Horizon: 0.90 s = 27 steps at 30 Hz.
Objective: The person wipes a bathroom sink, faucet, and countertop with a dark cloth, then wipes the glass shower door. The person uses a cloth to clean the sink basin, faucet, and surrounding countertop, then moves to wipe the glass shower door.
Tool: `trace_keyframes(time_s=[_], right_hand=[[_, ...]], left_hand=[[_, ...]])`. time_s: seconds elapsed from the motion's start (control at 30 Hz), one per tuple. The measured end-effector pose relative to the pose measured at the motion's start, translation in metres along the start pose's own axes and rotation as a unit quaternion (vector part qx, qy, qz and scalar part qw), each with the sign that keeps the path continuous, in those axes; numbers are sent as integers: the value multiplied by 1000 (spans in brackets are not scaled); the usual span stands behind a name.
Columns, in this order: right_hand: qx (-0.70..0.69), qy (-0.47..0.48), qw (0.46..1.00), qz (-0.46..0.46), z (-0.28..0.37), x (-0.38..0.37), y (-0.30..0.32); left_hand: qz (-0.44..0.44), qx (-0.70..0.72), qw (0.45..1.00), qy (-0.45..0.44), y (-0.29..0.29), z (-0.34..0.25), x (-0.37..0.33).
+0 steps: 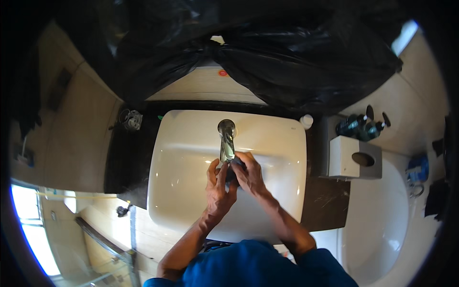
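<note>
Frame centre: left hand (pixel 217 189) and right hand (pixel 247 173), fingers curled, pinching dark cloth (pixel 233 168) against chrome faucet (pixel 226 138) spout over white washbasin (pixel 181 143). Best grip firm, wipe along spout (underside too, likely grimiest).

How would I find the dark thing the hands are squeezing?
Find the big white sink in the dark countertop, then its shiny metal tap in the middle. Under the spout, the left hand and right hand close around a small dark object, the only dark thing over the white basin.
</note>
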State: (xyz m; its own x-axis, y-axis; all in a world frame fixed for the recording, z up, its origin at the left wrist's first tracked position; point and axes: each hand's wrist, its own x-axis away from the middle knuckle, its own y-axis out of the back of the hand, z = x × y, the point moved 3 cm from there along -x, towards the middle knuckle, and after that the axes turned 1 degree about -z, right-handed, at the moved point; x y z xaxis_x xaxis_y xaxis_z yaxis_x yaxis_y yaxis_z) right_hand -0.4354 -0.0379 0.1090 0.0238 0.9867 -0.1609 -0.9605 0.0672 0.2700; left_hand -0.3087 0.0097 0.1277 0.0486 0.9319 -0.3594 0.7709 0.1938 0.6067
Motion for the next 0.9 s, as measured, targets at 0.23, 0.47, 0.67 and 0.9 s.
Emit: trace_keyframes(time_s=[0.23, 0.47, 0.67, 0.9], right_hand=[[-212, -153, 965, 34, 13, 39, -11], [-249, -166, 942, 154, 35, 45, -20], [-192, -167, 967, -26, 17, 13, 28], [-39, -53, 996, -56, 75, -81, 38]], left_hand=[[-33, 1, 999, -34, 15, -6, 18], [-87, 199, 962, 164, 17, 36, 19], [-159, 185, 950, 195, 39, 54, -19], [-122, 212, 964, 101, 8, 50, -87]])
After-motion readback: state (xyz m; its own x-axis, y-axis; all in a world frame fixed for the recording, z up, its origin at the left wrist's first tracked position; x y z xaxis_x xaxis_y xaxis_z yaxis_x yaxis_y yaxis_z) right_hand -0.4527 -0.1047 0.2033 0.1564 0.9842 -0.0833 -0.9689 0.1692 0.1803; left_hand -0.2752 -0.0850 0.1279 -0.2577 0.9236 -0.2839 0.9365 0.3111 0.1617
